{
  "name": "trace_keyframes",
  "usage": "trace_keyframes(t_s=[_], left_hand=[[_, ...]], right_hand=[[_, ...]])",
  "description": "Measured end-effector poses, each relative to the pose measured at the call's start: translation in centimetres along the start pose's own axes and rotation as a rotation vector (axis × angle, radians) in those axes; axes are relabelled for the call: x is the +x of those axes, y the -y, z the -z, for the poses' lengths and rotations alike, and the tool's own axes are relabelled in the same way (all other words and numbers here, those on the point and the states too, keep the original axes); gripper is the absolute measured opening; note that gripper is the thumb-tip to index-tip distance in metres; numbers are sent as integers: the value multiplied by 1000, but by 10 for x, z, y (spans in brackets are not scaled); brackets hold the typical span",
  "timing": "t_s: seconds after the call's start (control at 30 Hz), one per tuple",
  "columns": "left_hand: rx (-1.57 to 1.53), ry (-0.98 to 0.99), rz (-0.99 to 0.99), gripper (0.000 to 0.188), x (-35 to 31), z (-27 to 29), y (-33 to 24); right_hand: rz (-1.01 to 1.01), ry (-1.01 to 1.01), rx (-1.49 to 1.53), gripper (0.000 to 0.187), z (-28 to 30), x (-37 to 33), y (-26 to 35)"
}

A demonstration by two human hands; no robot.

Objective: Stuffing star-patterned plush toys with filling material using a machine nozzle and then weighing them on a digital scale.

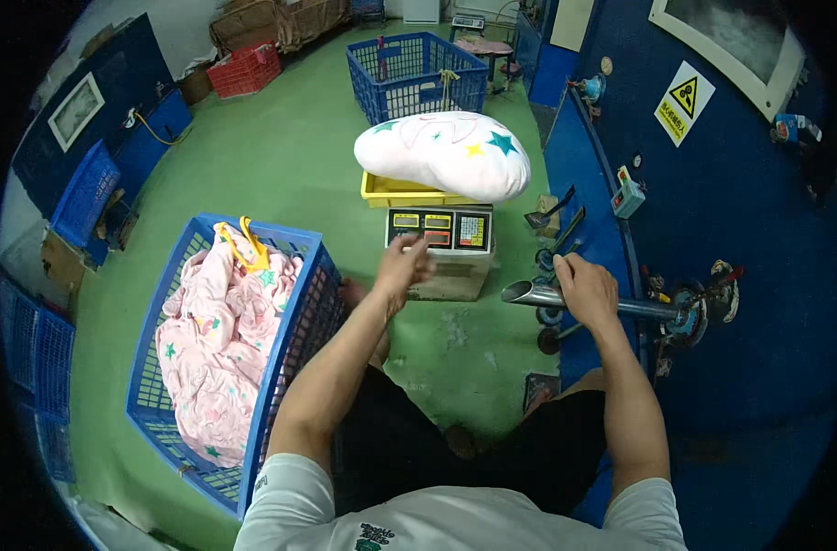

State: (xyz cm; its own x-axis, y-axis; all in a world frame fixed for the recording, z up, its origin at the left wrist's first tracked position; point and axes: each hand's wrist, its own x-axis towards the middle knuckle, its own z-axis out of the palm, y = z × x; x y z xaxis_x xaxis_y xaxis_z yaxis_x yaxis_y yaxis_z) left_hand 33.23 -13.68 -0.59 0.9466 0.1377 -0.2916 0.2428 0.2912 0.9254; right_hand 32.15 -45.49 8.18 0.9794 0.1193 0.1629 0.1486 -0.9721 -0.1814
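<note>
My right hand is closed over a shiny metal filling tube that juts out from the blue machine, its slanted open end pointing left. In front of a digital weighing scale, my left hand hovers with fingers loosely apart and nothing visible in it. On the scale stands a yellow tray, and a plump white pillow with teal and yellow stars rests on top of it, overhanging the tray. By my left arm, a blue crate holds a heap of limp pink star-patterned covers.
The blue machine walls off the right side, with a yellow warning sign and a small control box. Beyond the scale is another blue crate. A red crate sits far left on the green floor.
</note>
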Motion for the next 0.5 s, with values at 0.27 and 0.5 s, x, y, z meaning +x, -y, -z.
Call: trace_keyframes(t_s=[0.27, 0.5], left_hand=[[-20, 86, 368, 39, -96, 52, 167], [108, 111, 355, 45, -84, 60, 195]], right_hand=[[-86, 283, 242, 53, 6, 23, 9], [-194, 78, 815, 73, -11, 103, 27]])
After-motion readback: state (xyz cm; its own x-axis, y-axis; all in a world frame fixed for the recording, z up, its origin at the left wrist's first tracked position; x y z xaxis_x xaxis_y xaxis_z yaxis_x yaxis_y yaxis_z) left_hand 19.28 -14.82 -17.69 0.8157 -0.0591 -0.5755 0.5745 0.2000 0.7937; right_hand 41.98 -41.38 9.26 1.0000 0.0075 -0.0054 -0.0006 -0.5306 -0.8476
